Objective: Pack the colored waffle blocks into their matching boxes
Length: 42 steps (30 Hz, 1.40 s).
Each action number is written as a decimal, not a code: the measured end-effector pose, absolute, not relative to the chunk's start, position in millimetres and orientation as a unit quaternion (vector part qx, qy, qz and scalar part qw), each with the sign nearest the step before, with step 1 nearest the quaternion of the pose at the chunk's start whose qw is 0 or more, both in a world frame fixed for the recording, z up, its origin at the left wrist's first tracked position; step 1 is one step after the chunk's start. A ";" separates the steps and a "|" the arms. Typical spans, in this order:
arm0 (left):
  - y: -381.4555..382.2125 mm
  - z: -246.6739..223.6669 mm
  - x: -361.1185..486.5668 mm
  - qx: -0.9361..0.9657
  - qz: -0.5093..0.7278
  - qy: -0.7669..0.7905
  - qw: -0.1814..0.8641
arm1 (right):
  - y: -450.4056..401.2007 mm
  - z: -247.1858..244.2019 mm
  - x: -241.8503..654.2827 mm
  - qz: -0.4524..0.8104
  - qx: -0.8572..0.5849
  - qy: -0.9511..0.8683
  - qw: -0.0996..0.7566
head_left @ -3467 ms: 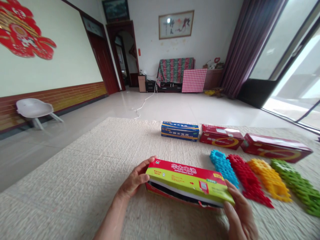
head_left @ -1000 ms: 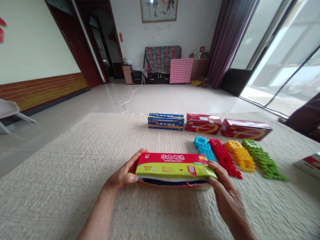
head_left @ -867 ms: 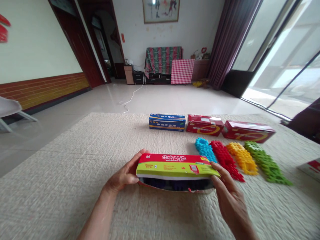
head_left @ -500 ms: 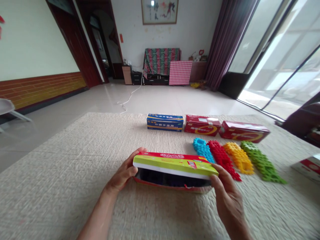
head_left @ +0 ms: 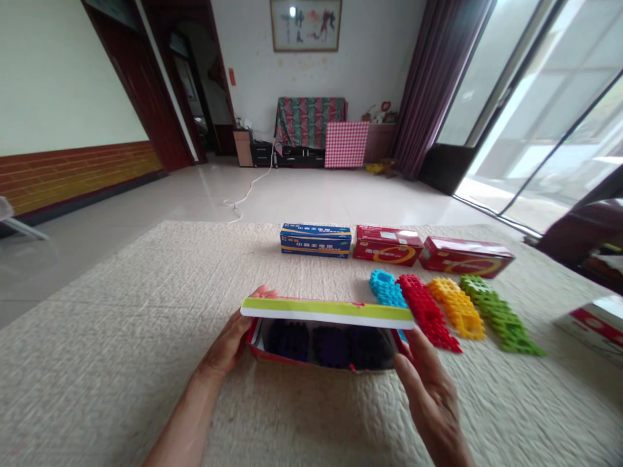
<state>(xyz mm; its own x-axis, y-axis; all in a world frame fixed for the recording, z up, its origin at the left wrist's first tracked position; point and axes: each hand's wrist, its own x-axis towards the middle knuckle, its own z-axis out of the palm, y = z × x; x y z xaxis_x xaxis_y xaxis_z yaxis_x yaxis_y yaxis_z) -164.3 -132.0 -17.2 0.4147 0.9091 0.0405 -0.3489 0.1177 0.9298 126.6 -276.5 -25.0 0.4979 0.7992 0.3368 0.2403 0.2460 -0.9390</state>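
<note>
Holding box (head_left: pixel 327 313) | grip: left hand (head_left: pixel 228 342), right hand (head_left: pixel 429 375) around opposite ends | box between

The left hand (head_left: pixel 226 348) is at 9 o'clock of the open red-and-lime oblong cardboard box (head_left: pixel 324 311), the right hand (head_left: pixel 431 373) at 3, dark purple latticed blocks (head_left: pixel 333 347) inside. Behind, on the cream fabric mat (head_left: pixel 146 311), lie a blue oblong cardboard box (head_left: pixel 315 243) at 12, a maroon cardboard box (head_left: pixel 388 248) at 1; nearer, from 2 to 3, light-blue (head_left: pixel 388 290), red (head_left: pixel 428 311) and yellow latticed plastic strips (head_left: pixel 457 308).
</note>
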 end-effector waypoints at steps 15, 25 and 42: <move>-132.4 -2.6 -156.4 0.546 0.403 0.329 0.657 | -274.5 -17.0 127.9 0.179 -0.573 -0.517 0.611; -132.3 -3.3 -157.3 0.552 0.396 0.289 0.674 | -275.2 -14.2 126.8 0.215 -0.554 -0.465 0.656; -133.3 -13.0 -166.0 0.424 0.448 0.232 0.752 | -277.8 -15.5 124.4 0.035 -0.604 -0.542 0.584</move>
<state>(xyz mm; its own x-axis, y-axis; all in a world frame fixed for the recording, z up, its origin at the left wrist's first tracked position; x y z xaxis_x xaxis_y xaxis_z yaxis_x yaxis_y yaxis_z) -166.0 -133.3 -13.0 0.4911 0.8706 0.0306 -0.4762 0.2389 0.8463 124.4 -277.8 -15.5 0.4107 0.6948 0.5904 0.6132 0.2687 -0.7428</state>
